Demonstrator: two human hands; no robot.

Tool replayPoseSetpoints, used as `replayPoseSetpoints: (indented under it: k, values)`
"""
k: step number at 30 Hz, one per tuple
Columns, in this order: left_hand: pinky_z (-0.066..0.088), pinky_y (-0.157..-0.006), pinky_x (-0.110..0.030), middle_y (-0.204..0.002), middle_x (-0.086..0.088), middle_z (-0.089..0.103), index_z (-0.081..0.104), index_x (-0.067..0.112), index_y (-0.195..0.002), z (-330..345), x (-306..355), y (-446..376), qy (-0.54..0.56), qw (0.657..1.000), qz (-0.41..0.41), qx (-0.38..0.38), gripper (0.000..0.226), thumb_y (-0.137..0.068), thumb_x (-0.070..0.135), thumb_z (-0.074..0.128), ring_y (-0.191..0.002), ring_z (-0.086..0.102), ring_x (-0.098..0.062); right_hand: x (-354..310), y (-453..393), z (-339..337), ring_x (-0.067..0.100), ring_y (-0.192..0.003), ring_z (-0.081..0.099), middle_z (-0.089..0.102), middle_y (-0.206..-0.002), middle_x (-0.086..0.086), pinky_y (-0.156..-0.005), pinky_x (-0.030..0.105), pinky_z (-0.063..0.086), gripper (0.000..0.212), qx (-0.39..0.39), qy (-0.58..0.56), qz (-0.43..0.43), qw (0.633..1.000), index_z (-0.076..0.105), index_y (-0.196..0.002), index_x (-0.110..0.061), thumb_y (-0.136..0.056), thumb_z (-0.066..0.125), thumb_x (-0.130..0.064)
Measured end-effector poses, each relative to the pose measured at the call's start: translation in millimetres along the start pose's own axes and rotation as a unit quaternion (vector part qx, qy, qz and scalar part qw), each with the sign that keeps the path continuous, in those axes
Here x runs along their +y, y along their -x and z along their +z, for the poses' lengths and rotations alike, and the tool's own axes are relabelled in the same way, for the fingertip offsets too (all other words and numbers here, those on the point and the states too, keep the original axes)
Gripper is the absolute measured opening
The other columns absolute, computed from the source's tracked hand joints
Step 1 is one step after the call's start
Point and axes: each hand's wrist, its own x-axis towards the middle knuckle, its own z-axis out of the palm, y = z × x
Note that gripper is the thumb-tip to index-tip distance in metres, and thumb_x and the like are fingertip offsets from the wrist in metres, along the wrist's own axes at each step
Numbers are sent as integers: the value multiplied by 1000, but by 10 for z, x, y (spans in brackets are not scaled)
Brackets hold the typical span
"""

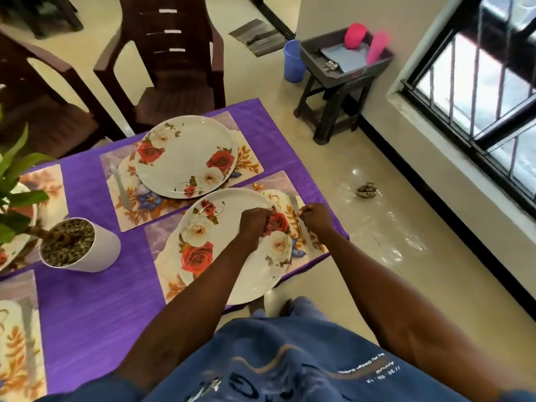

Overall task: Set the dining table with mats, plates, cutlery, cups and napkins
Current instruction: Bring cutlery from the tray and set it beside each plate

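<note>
Over the near plate, curled left hand, shirt lettering unreadable

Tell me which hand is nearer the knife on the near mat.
Right. The right hand sits at the knife, its curled fingers at the blade's upper part on the mat beside the near plate. The left hand rests over that plate's rim, left of the knife.

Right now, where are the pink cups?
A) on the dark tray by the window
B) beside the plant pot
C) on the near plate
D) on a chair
A: both pink cups stand on the dark tray atop a small stool by the window, away from the table.
</note>
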Motion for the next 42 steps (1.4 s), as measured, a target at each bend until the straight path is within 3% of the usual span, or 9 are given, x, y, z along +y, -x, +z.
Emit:
replayPoseSetpoints:
  k: [4, 7, 12, 17, 25, 30, 34, 38, 42]
  values:
    - [39, -48, -24, -66, -7, 61, 67, 7, -82, 111, 11, -73, 7, 999, -19, 27, 22, -92, 27, 65, -55, 50, -15, -2, -163, 19, 23, -75, 67, 71, -83, 8, -69, 38, 57, 15, -17, 42, -10, 999, 72, -86, -6, -91, 60, -13]
    - [40, -47, -24, -69, -9, 64, 67, 9, -78, 178, 52, -89, 17, 998, -21, 53, 23, -91, 27, 66, -55, 52, -17, 1, -238, -6, 23, -72, 64, 70, -79, 12, -60, 29, 45, 16, -33, 71, -34, 996, 71, -79, -3, -88, 58, -8]
    - [37, -47, -25, -64, -7, 61, 66, 9, -74, 324, 70, -43, 63, 991, -39, 108, 21, -88, 24, 68, -51, 49, -16, -26, -417, -104, 36, -88, 65, 71, -93, 20, -76, 38, 49, 19, -78, 144, -137, 977, 72, -89, 3, -88, 56, -7]
    - [37, -51, -28, -62, -7, 59, 66, 9, -73, 486, 70, 42, 83, 985, -42, 146, 22, -90, 24, 66, -52, 47, -15, -15, -500, -245, 28, -83, 64, 71, -88, 11, -66, 30, 43, 13, -94, 124, -156, 975, 68, -84, -5, -83, 55, -6]
    - [40, -55, -29, -66, -9, 62, 66, 7, -72, 564, 62, 129, 90, 981, -40, 165, 25, -91, 24, 64, -56, 51, -16, 12, -422, -360, 32, -89, 66, 70, -95, 17, -70, 30, 46, 18, -108, 175, -203, 957, 68, -94, 1, -91, 53, -10]
    - [40, -53, -28, -62, -6, 61, 64, 10, -69, 508, 57, 155, 81, 984, -22, 155, 25, -88, 25, 67, -55, 50, -16, -7, -381, -341, 26, -77, 64, 66, -83, 12, -62, 26, 42, 9, -117, 174, -159, 965, 61, -79, -6, -86, 55, -7]
    - [40, -53, -27, -64, -4, 62, 64, 14, -70, 425, 34, 211, 95, 981, -12, 167, 21, -89, 22, 68, -58, 53, -16, -30, -343, -357, 21, -70, 60, 62, -75, 9, -59, 26, 43, 20, -122, 190, -152, 962, 53, -64, -9, -80, 62, -1]
    - [37, -53, -28, -67, -7, 59, 62, 12, -69, 371, -46, 228, 98, 980, -8, 175, 23, -91, 18, 64, -61, 50, -20, 25, -352, -360, 18, -76, 57, 67, -89, 9, -53, 23, 34, 11, -113, 135, -167, 970, 58, -85, -8, -88, 67, -14]
    - [41, -58, -31, -69, -13, 62, 69, 4, -78, 363, -91, 231, 71, 984, -18, 162, 25, -92, 25, 62, -62, 51, -22, 63, -283, -376, 22, -106, 62, 66, -118, 6, -76, 25, 39, 38, -139, 91, -179, 970, 58, -126, -11, -91, 67, -21]
